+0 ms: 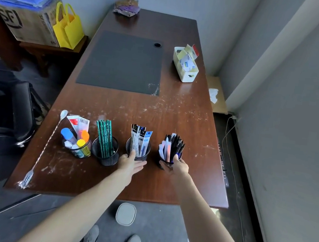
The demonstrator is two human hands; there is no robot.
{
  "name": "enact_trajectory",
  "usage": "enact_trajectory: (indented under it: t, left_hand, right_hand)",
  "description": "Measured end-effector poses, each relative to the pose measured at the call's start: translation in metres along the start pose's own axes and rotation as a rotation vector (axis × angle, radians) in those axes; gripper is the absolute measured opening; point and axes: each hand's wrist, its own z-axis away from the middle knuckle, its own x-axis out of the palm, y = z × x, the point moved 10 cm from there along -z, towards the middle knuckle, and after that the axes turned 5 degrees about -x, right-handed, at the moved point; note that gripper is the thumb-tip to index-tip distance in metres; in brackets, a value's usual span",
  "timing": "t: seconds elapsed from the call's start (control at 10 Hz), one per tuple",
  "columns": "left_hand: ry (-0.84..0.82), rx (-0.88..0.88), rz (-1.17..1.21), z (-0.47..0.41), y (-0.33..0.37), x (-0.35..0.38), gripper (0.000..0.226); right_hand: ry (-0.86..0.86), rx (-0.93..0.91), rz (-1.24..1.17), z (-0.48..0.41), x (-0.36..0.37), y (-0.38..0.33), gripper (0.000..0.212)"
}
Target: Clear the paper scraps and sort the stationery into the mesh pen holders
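Observation:
Several black mesh pen holders stand in a row near the front of the brown desk (175, 112). From left: a holder of markers and glue (77, 149), a holder of green pencils (105, 152), a holder of packaged refills (138, 150), and a holder of black pens (169, 157). My left hand (131, 163) touches the front of the refill holder with straight fingers. My right hand (177, 166) grips the pen holder, thumb on its rim and fingers curled round its front.
A long twisted bar spoon with a fork end (42, 151) lies left of the holders. A dark desk mat (123, 63), a white bin of paper packets (185, 66) and a crumpled bundle (127, 6) sit farther back. A grey lidded bin (125, 213) stands on the floor.

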Motion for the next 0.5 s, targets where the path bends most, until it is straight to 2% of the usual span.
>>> enact_trajectory:
  t: [0.1,0.3,0.4,0.5]
  left_hand:
    - [0.007,-0.006,-0.007,-0.001,0.002,0.002,0.054]
    - [0.033,-0.022,-0.099,0.003,0.003,-0.002,0.062]
    - [0.020,-0.033,-0.176,0.007,0.006,-0.006,0.063]
    - [-0.020,-0.067,-0.275,0.020,0.011,-0.011,0.059]
  right_hand:
    - [-0.016,0.019,-0.009,-0.005,0.001,0.003,0.018]
    - [-0.005,0.079,-0.016,-0.004,0.002,0.009,0.047]
    - [0.024,0.049,0.045,-0.006,-0.006,0.013,0.057]
    - [0.056,0.028,0.075,0.000,-0.017,0.015,0.051]
